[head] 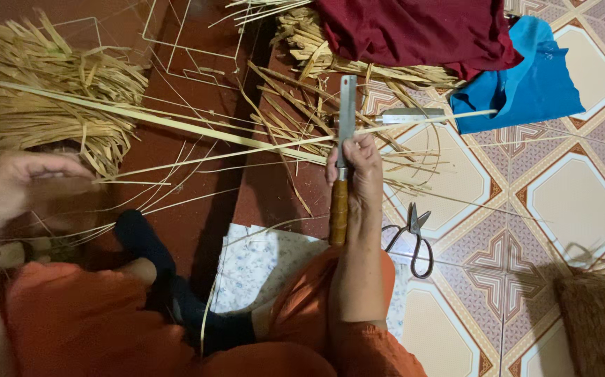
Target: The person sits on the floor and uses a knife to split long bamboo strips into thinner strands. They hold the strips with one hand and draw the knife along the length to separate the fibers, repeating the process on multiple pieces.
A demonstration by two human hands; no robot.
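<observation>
Orange-clad knees frame the scene: left hand (9,185), fingers loosely curled, pinches thin straw strips (177,164) beside a straw bundle (44,98); right hand (358,171) grips an upright wooden-handled knife (343,146) against the strips; scissors (414,237) lie on the tiled floor (568,195).

Two knives (345,139); one pair of scissors (414,241)

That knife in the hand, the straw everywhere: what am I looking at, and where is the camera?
No machine here: a person sits on the floor, and a camera on their head looks down. The right hand holds a knife with a wooden handle, blade pointing away, against a long pale strip. The left hand pinches thin strips beside a straw bundle. On the tiled floor lie scissors, a second blade, and red cloth and blue cloth.
</observation>
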